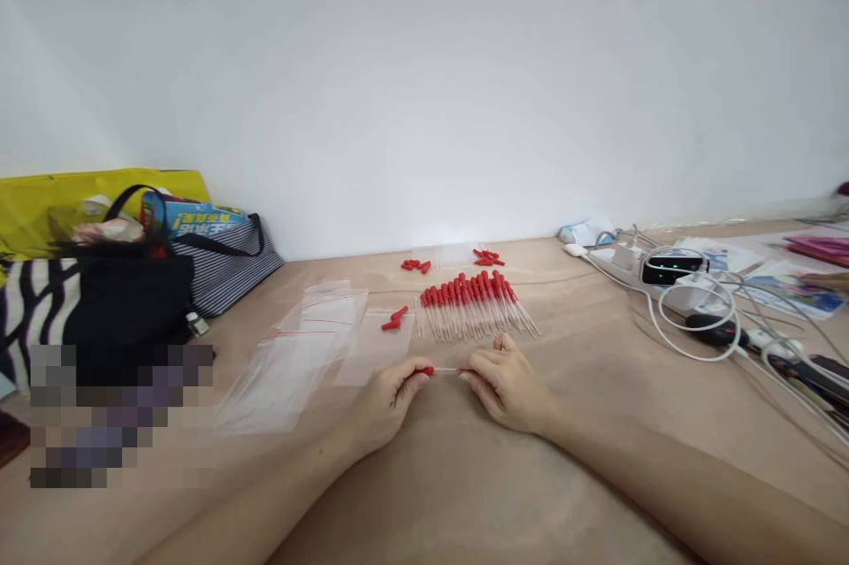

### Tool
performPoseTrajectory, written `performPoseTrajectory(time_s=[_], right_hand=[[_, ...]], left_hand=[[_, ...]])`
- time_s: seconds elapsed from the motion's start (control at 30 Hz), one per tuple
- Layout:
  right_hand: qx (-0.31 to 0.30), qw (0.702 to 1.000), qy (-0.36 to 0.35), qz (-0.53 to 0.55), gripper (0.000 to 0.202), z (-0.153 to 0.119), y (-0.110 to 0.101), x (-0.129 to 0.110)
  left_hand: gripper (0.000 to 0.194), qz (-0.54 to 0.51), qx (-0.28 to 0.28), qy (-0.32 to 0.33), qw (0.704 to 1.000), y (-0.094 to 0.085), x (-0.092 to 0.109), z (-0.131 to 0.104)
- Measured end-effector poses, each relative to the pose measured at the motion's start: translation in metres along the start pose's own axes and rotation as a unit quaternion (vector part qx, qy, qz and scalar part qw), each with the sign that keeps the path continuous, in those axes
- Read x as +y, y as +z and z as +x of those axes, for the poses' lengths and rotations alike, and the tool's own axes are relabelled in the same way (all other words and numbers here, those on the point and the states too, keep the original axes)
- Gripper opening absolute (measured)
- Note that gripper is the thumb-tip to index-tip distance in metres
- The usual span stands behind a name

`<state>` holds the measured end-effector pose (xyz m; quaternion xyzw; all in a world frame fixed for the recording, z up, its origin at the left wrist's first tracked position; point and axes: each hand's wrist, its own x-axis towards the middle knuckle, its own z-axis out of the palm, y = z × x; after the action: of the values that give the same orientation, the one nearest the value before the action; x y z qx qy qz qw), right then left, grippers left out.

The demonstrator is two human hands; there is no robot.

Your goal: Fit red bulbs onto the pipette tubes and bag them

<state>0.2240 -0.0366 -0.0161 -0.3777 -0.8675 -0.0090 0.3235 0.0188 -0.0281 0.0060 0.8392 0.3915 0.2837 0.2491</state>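
Note:
Just in front of a row of red-topped droppers, my left hand [391,393] pinches a red rubber bulb [429,370] between thumb and fingers. A thin clear tube [447,369] runs level from that bulb to my right hand [508,384], whose fingers are closed on its other end. How far the tube sits in the bulb is hidden. Beyond my hands the several droppers [474,286] lie side by side, red bulbs away from me. Two loose red bulbs [396,318] rest on a clear zip bag [375,353] to the left.
More loose red bulbs [416,265] lie near the wall, beside clear tubes [451,257] and another red pile [489,258]. Clear zip bags [285,379] overlap at left, near a striped bag [229,269]. A power strip [603,263] with tangled white cables [707,357] occupies the right.

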Motion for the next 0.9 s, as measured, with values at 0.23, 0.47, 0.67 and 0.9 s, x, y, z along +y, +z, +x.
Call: performPoseTrajectory(time_s=[0.23,0.47,0.67,0.9], right_hand=[[0.002,0.999,-0.047,0.007,0.021,0.0,-0.001,0.0],[0.01,0.996,-0.082,-0.04,0.021,-0.001,-0.001,-0.002],[0.001,0.998,-0.065,-0.013,0.022,-0.001,0.0,-0.008],[-0.016,0.999,-0.042,0.022,0.022,0.001,0.005,-0.014]], left_hand=[[0.02,0.026,0.0,-0.001,1.0,0.0,0.002,-0.002],[0.019,0.073,-0.018,0.04,0.996,0.0,0.002,-0.004],[0.018,0.092,-0.025,0.092,0.991,0.001,0.001,-0.006],[0.019,0.103,-0.029,0.115,0.988,0.002,0.004,-0.007]])
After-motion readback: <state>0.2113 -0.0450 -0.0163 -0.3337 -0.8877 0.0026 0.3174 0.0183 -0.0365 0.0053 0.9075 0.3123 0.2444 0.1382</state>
